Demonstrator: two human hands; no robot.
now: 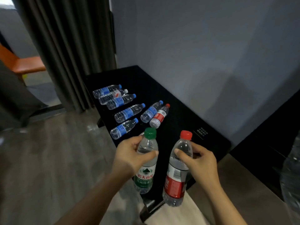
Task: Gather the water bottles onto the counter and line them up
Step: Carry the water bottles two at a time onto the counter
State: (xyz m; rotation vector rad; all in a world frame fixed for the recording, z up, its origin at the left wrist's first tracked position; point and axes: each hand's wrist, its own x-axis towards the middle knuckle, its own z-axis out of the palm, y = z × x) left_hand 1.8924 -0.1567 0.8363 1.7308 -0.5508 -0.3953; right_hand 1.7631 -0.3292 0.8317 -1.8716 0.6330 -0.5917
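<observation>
The left hand (128,153) is curled round the shoulder of a green-capped bottle (145,176), thumb across the clear plastic just above its green label. The right hand (201,163) grips a red-capped bottle (174,184) the same way, thumb on the near side of the shoulder, fingers wrapped behind. Both bottles stand roughly upright in the air, side by side but apart, over the near end of the black table (146,78); neither base rests on it.

Seven more bottles lie on their sides on the table, farther off, all with caps pointing far and right. At the far left three lie pressed together — a white-capped bottle (113,94) between two of the blue-capped bottles (128,112). Two more blue-capped ones lie nearer along the left edge, each a little apart from the next. To the right of these a blue-capped one and a lying red-labelled bottle (159,116) touch along their sides, the red one just beyond the green cap.

Small white printed marks (202,131) show on the table to the right of the red cap. A grey wall (194,38) runs behind the table, a dark pleated curtain (65,46) hangs at the far left, and wood-look floor (48,159) lies to the left.
</observation>
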